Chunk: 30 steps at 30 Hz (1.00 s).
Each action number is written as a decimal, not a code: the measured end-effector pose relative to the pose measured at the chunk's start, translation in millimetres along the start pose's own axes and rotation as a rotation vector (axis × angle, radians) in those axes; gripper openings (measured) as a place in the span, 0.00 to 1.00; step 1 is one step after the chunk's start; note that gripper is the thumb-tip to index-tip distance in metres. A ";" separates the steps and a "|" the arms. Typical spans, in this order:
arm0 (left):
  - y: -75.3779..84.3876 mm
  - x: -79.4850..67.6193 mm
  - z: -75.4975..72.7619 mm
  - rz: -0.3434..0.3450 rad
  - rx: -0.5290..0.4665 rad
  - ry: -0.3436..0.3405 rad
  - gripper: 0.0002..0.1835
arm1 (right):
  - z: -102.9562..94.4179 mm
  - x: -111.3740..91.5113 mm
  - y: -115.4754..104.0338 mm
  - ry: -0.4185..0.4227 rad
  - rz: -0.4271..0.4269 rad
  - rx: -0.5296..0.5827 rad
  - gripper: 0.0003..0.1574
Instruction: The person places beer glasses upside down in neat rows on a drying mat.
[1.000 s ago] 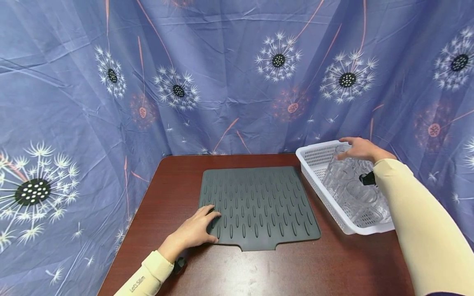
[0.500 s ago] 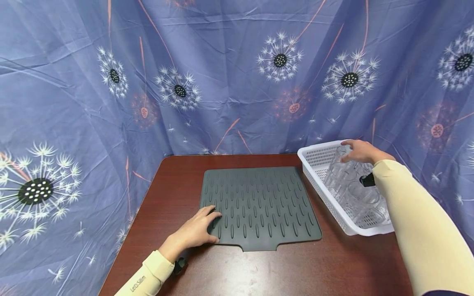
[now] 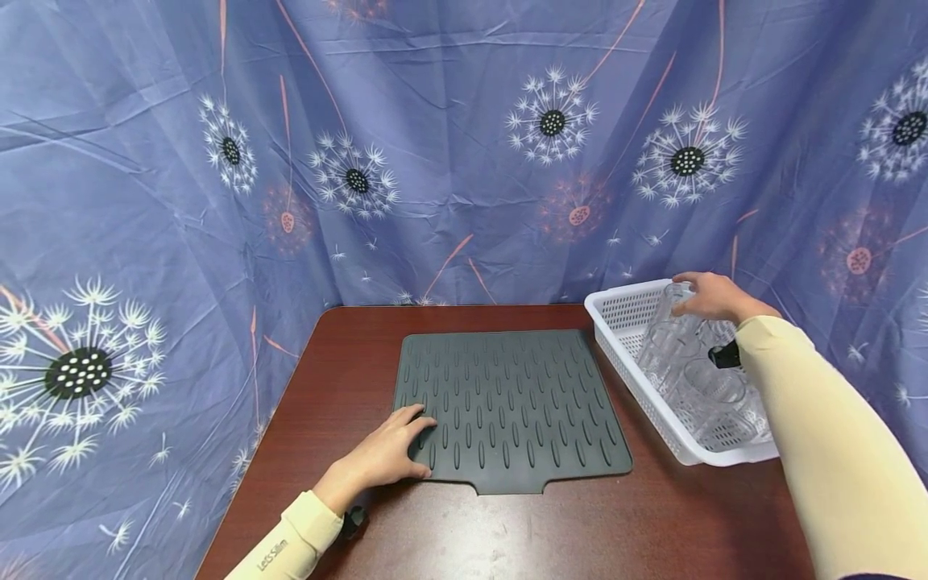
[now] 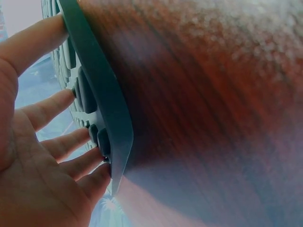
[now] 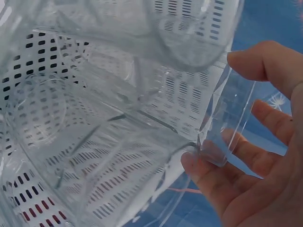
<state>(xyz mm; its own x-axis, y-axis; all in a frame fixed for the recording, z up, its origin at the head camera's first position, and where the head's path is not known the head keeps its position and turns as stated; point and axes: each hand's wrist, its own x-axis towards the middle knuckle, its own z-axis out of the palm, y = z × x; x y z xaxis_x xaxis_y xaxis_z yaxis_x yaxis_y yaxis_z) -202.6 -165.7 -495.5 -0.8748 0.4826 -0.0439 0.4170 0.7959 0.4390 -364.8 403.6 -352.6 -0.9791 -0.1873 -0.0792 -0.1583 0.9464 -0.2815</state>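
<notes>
My left hand (image 3: 387, 451) rests with spread, slightly bent fingers at the near left corner of a dark grey ridged drying mat (image 3: 507, 403). In the left wrist view, its fingertips (image 4: 97, 176) touch the mat's ridges and rim. Over the far part of a white perforated basket (image 3: 641, 395), my right hand (image 3: 714, 298) holds the end of a clear drinking glass (image 3: 663, 326). The right wrist view shows the thumb and fingers (image 5: 203, 177) curved round that glass end (image 5: 232, 111). More clear glasses (image 3: 714, 383) lie in the basket, overlapping and hard to tell apart.
A reddish-brown wooden table (image 3: 565, 524) bears the mat and basket. The basket stands at the right, close beside the mat. A blue curtain (image 3: 449, 145) with dandelion prints hangs behind the table and along its sides.
The head view has shifted slightly. My right hand stays at the glass, with only a tiny move to the right. The left hand remains on the mat.
</notes>
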 end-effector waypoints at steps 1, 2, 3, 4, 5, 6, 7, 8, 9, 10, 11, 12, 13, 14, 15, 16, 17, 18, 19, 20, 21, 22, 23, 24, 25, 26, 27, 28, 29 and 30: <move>0.1 0.1 -0.1 -0.001 0.001 -0.001 0.41 | -1.7 -0.1 -0.5 0.004 0.000 0.006 0.46; 0.3 0.0 -0.2 -0.001 0.001 -0.001 0.41 | -3.3 0.0 -0.5 0.008 0.001 0.014 0.46; 0.5 -0.1 -0.1 -0.001 0.002 -0.001 0.41 | -5.3 -0.3 -1.5 0.013 0.002 0.025 0.46; 0.6 -0.3 -0.1 -0.001 0.003 -0.001 0.41 | -7.2 -0.3 -2.0 0.017 0.004 0.036 0.46; 0.9 -0.6 -0.1 -0.001 0.002 -0.001 0.41 | -9.4 -0.8 -3.2 0.021 0.005 0.045 0.46; 1.0 -0.7 -0.1 -0.003 0.002 -0.002 0.41 | -11.2 -0.9 -3.7 0.024 0.007 0.054 0.46; 1.0 -0.8 -0.1 -0.005 0.001 -0.004 0.41 | -13.3 -1.4 -5.0 0.029 0.007 0.058 0.45; 1.0 -0.9 0.0 -0.006 -0.001 -0.006 0.41 | -15.2 -1.6 -5.6 0.032 0.010 0.063 0.45; 1.0 -1.2 0.2 -0.006 -0.003 -0.007 0.41 | -17.4 -2.1 -6.9 0.034 0.015 0.068 0.45; 0.8 -1.2 0.2 -0.008 -0.005 -0.009 0.41 | -19.4 -2.4 -8.0 0.035 0.019 0.073 0.46; 0.7 -1.3 0.4 -0.008 -0.008 -0.009 0.41 | -21.6 -3.2 -9.6 0.037 0.025 0.080 0.46; 0.4 -1.1 0.5 -0.010 -0.007 -0.011 0.41 | -23.7 -3.6 -10.9 0.042 0.029 0.086 0.46; 0.1 -1.0 0.6 -0.010 -0.008 -0.011 0.41 | -26.1 -4.6 -12.9 0.051 0.031 0.091 0.47; -0.2 -0.7 0.6 -0.009 -0.006 -0.010 0.41 | -28.4 -5.4 -14.6 0.058 0.034 0.095 0.47; -0.5 -0.6 0.8 -0.004 -0.003 -0.007 0.41 | -30.8 -6.6 -16.7 0.069 0.032 0.095 0.47; -0.5 -0.4 0.8 -0.004 0.001 -0.006 0.41 | -33.5 -7.7 -18.3 0.078 0.030 0.095 0.47; -0.5 -0.4 1.0 0.004 0.003 -0.002 0.41 | -36.2 -9.1 -20.3 0.085 0.027 0.096 0.47; -0.5 -0.3 0.9 0.008 0.008 -0.001 0.41 | -38.7 -10.5 -22.2 0.091 0.021 0.097 0.47; -0.7 -0.5 1.2 0.014 0.008 0.003 0.41 | -41.1 -11.9 -24.0 0.097 0.015 0.098 0.47; -0.5 -0.9 1.1 0.019 0.008 0.004 0.41 | -43.2 -13.3 -25.7 0.100 0.010 0.102 0.47; -0.4 -1.3 1.0 0.023 0.005 0.005 0.41 | -45.0 -14.6 -27.3 0.105 0.003 0.105 0.47; -0.4 -1.6 0.7 0.023 0.002 0.003 0.41 | -46.1 -15.6 -28.4 0.109 -0.001 0.111 0.47; -0.3 -1.7 0.6 0.025 -0.001 0.004 0.41 | -47.4 -17.2 -30.5 0.114 -0.005 0.117 0.47; -0.1 -1.7 0.3 0.022 -0.002 0.000 0.41 | -48.6 -18.4 -32.3 0.123 -0.009 0.119 0.48; 0.1 -1.8 0.2 0.022 -0.008 -0.001 0.41 | -49.9 -19.8 -34.0 0.130 -0.011 0.121 0.48; 0.4 -1.9 -0.2 0.019 -0.008 -0.006 0.41 | -51.0 -21.0 -35.6 0.136 -0.012 0.124 0.48; 0.4 -1.7 -0.2 0.019 -0.009 -0.007 0.41 | -52.0 -22.2 -37.5 0.145 -0.013 0.127 0.49; 0.5 -1.7 -0.6 0.017 -0.011 -0.011 0.41 | -53.1 -23.5 -39.5 0.153 -0.016 0.131 0.49; 0.4 -1.4 -0.9 0.015 -0.013 -0.014 0.41 | -54.0 -25.0 -41.8 0.161 -0.018 0.136 0.49; 0.2 -1.2 -1.1 0.013 -0.013 -0.018 0.41 | -54.4 -26.0 -43.5 0.173 -0.022 0.142 0.49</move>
<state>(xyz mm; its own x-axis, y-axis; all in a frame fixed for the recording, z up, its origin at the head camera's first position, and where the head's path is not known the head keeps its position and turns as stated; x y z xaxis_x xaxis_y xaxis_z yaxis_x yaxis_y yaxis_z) -201.7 -166.5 -494.4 -0.8646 0.4995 -0.0545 0.4249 0.7847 0.4513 -339.4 381.6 -286.2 -0.9848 -0.1484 0.0900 -0.1725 0.8938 -0.4141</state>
